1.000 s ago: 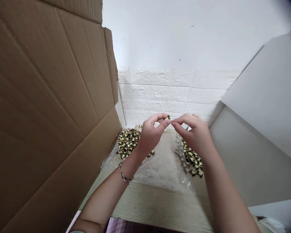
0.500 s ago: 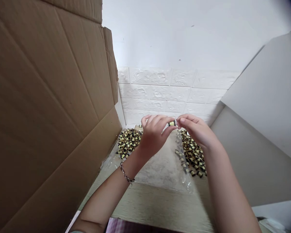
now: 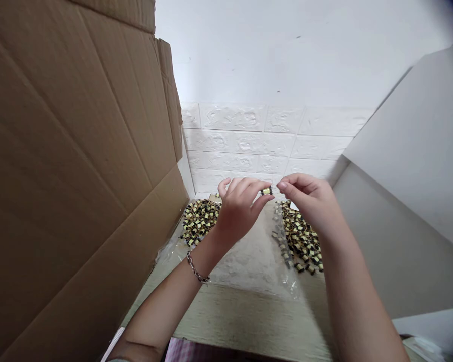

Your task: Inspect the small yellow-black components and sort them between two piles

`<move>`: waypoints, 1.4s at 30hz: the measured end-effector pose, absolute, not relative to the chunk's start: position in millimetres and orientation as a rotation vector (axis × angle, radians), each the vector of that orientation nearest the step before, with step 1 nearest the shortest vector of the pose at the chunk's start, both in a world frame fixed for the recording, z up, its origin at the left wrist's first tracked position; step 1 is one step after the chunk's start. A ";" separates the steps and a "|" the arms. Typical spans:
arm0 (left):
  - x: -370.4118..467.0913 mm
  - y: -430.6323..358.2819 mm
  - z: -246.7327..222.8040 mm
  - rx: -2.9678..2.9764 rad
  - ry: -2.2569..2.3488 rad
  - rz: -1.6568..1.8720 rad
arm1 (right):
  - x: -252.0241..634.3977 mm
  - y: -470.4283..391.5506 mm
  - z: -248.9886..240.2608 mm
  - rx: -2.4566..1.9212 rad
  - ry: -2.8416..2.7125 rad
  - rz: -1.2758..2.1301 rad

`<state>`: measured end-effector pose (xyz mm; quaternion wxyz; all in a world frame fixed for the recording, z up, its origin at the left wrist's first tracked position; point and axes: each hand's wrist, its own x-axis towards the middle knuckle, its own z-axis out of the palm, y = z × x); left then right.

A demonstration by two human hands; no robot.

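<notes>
Between the thumb and index finger of my left hand (image 3: 239, 206) is a small black and yellow component (image 3: 266, 191) with thin pins, held above the table. My right hand (image 3: 305, 196) is just to its right, thumb and index finger pinched together; whatever they hold, if anything, is too small to make out. A small gap separates those fingertips from the component. Similar components form a left pile (image 3: 200, 218) behind my left wrist and a right pile (image 3: 300, 236) below my right hand. A clear plastic bag (image 3: 245, 261) lies flat between the piles.
A tall cardboard sheet (image 3: 79, 151) stands along the left side. White brick-patterned wall (image 3: 245, 143) rises behind the table (image 3: 226, 311). Grey-white panels (image 3: 396, 226) close off the right side. Pink checked cloth (image 3: 189, 351) shows at the bottom edge.
My right hand has moved slightly away from the component, opening a gap between its fingertips and the pins. My left hand stays nearly still, keeping its grip.
</notes>
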<state>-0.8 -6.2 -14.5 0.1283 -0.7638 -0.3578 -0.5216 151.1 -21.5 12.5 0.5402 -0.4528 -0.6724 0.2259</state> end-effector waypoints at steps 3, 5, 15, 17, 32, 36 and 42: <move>-1.1 -8.9 -13.5 -2.194 -1.034 -1.542 | 148.5 -23.9 12.6 -1.071 -1.620 0.502; -1.1 -10.8 -13.0 -2.177 -1.025 -1.557 | 147.1 -23.3 11.5 -1.052 -1.615 0.529; -2.3 -6.4 -12.7 -2.219 -0.964 -1.579 | 153.7 -7.6 2.3 -0.913 -1.639 0.717; -3.9 -5.4 -11.3 -2.269 -0.924 -1.586 | 154.9 -3.7 -0.6 -0.879 -1.632 0.697; -4.7 -6.8 -7.3 -2.541 -0.908 -1.501 | 149.3 0.7 -7.2 -0.807 -1.609 0.918; -4.5 -6.5 -7.8 -2.534 -0.880 -1.513 | 148.5 0.9 -6.9 -0.776 -1.597 0.956; -3.9 -4.0 -10.0 -2.495 -0.865 -1.640 | 148.9 0.5 -6.1 -0.735 -1.593 0.935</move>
